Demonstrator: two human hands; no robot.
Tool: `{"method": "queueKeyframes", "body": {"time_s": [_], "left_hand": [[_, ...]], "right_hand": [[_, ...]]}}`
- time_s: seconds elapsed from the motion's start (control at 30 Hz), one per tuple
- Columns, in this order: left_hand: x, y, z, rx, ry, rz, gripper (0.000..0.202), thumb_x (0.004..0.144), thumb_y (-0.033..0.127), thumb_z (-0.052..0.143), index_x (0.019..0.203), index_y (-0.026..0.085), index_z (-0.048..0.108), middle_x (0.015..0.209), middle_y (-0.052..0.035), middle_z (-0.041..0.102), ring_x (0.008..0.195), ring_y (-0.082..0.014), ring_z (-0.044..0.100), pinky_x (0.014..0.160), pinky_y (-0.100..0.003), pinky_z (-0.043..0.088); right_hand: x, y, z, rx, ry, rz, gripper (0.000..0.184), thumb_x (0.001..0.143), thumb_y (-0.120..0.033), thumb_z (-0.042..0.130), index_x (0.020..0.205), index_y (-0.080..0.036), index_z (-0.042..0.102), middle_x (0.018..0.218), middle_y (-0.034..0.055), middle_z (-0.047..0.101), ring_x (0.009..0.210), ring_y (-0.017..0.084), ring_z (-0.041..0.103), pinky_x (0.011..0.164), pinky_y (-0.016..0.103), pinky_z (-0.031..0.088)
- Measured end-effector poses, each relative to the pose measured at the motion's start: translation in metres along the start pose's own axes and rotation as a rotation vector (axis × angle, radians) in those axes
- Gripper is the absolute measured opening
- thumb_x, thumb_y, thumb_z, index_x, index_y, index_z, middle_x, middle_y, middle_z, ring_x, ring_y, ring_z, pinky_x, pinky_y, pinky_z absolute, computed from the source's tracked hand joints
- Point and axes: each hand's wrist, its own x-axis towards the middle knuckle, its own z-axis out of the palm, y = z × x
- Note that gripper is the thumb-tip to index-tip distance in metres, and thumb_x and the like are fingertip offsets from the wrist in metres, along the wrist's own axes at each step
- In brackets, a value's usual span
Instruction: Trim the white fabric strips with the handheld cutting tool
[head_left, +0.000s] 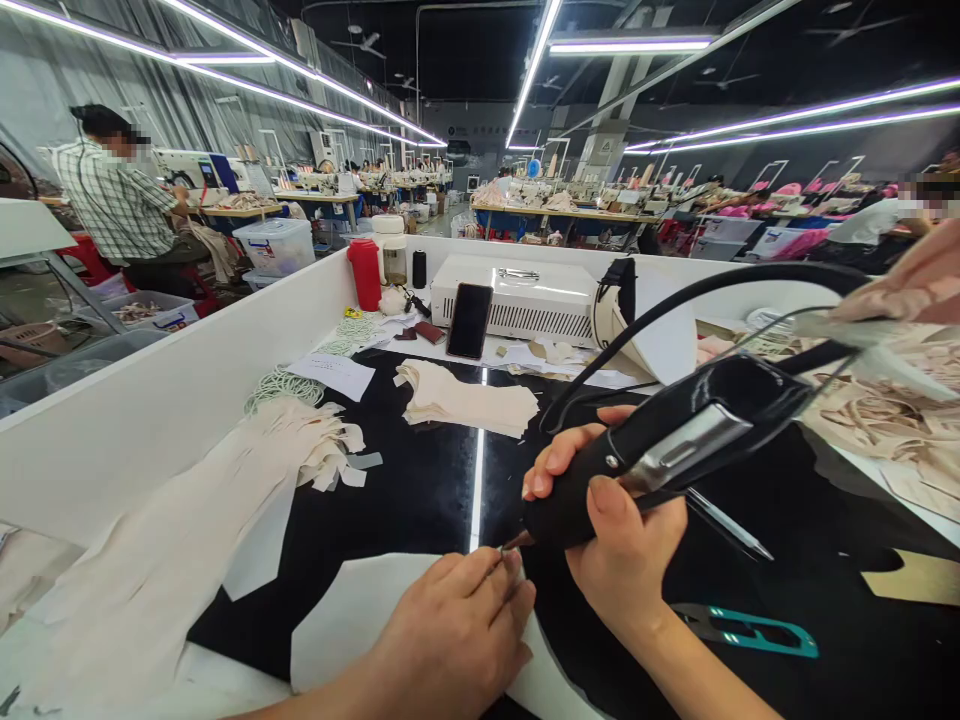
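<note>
My right hand (pixel 626 530) is wrapped around a black corded handheld tool (pixel 660 430) with a silver lever along its side. The tool tilts down to the left, its narrow brownish tip right at the fingertips of my left hand (pixel 461 625). Those left fingers are bunched closed over the upper edge of a white flat piece (pixel 352 610), whose material I cannot tell. A pale edge peeks out beside the fingertips, and the hand hides most of it. Near my right wrist lie teal thread snips (pixel 761 632) and a silver pen (pixel 729 524).
Cream fabric pieces (pixel 180 530) are heaped at left, with a smaller stack (pixel 469 398) ahead. A phone (pixel 469 320) leans against a white vented box (pixel 517 290). The tool's cable (pixel 697 285) arches above the table's right side. A co-worker (pixel 124 210) sits beyond the white wall.
</note>
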Motion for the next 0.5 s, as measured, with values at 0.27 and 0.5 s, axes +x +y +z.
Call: {"method": "queueKeyframes", "body": {"time_s": [0.27,0.5], "left_hand": [[0.001,-0.001,0.002,-0.023,0.002,-0.008,0.029,0.111,0.034,0.056,0.129,0.013,0.065,0.134,-0.0081,0.072,0.119,-0.0209,0.067,0.088,-0.032,0.057],[-0.006,-0.024,-0.016,-0.017,-0.102,-0.060,0.030,0.110,0.036,0.061,0.133,0.017,0.064,0.140,-0.0075,0.070,0.120,-0.0237,0.069,0.093,-0.036,0.057]], "right_hand": [[0.005,-0.003,-0.002,-0.007,0.006,0.009,0.038,0.089,-0.039,0.082,0.116,-0.028,0.058,0.080,-0.0052,0.069,0.058,0.015,0.066,0.056,0.031,0.058],[0.009,-0.032,-0.016,-0.047,0.069,0.017,0.039,0.085,-0.038,0.087,0.114,-0.028,0.062,0.077,-0.0048,0.069,0.058,0.016,0.064,0.054,0.031,0.058]]}}
